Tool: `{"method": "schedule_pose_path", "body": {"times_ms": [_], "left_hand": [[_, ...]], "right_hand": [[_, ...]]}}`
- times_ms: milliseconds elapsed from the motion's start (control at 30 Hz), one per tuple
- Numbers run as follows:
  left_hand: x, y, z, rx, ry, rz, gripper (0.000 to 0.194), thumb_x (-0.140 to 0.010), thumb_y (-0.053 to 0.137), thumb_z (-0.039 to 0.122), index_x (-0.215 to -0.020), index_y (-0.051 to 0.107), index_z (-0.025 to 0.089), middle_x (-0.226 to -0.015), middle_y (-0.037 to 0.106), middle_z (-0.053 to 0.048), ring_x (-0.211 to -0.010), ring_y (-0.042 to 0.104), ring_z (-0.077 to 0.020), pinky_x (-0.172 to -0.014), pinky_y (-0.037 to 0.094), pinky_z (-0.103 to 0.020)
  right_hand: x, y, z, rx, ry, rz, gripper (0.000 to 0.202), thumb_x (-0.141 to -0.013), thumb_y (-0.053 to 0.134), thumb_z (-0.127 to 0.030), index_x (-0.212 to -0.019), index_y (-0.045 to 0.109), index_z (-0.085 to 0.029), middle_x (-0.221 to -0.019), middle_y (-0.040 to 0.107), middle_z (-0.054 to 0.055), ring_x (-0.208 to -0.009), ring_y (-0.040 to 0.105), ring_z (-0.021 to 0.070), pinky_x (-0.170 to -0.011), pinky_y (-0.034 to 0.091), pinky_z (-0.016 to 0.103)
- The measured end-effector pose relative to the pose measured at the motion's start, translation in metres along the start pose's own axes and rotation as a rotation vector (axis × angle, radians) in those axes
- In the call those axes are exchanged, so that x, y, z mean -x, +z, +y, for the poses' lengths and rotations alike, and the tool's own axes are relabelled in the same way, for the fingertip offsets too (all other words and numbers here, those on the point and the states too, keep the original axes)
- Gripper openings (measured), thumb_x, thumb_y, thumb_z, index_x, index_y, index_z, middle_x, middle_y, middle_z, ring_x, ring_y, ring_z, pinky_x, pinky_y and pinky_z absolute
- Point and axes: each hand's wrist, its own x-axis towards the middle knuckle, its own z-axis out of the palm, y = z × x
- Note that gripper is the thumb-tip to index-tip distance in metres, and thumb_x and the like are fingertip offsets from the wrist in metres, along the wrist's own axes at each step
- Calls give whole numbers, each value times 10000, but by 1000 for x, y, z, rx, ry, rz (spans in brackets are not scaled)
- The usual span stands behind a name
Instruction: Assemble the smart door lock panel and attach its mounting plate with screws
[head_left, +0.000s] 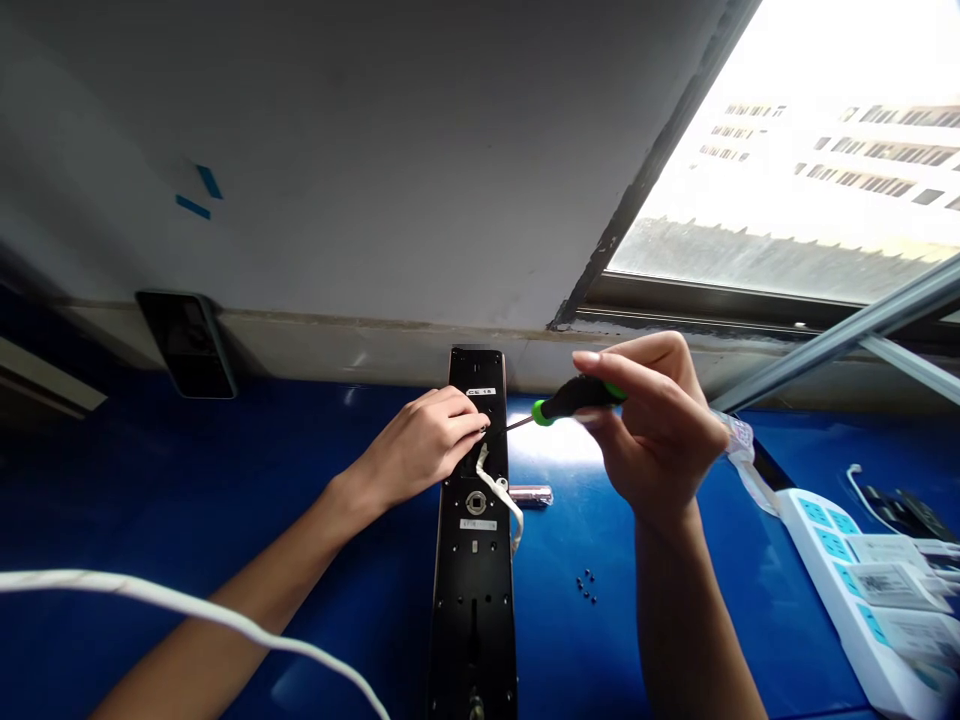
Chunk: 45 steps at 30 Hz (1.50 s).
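Note:
A long black panel [475,580] with holes, a round fitting and white labels lies on the blue table. My left hand [431,440] rests on its upper part, fingertips pinched at a small spot near a hole; what they hold is too small to name. In my right hand [652,430] is a black and green screwdriver [574,398], its shaft pointing left at the panel close to my left fingertips. A white wrapped cable [499,490] runs over the panel's right edge. Several small screws [586,585] lie on the table right of the panel.
Beside the panel lies a shiny cylinder [531,495]. A white power strip [832,580] with plugged adapters is at the right. A phone-like device [187,345] leans on the wall at the left. Another white cable [187,600] crosses the lower left. A metal frame [840,340] stands before the window.

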Motion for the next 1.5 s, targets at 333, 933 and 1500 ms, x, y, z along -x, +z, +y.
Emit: {"method": "schedule_pose_path", "body": {"times_ms": [333, 933, 1500], "left_hand": [[2, 8, -3, 45, 2, 51, 150, -979, 639, 85, -1083, 743, 115, -998, 733, -92, -984, 669, -223, -852, 615, -365], [2, 11, -5, 97, 3, 89, 146, -970, 660, 91, -1085, 737, 137, -1011, 748, -83, -987, 676, -224, -874, 609, -379], [0, 9, 0, 199, 23, 131, 172, -974, 646, 92, -1090, 756, 154, -964, 774, -77, -933, 676, -213, -797, 606, -347]], "right_hand": [[2, 2, -2, -28, 29, -12, 543, -761, 902, -131, -1248, 772, -331, -992, 700, 36, -834, 701, 205, -663, 630, 384], [1, 2, -7, -164, 109, -179, 585, -957, 622, -61, -1479, 595, -323, -1325, 711, 85, -1174, 713, 276, -922, 662, 493], [3, 1, -5, 14, 48, -30, 532, -786, 877, -139, -1259, 739, -341, -1003, 723, 23, -834, 738, 195, -700, 687, 367]]}}
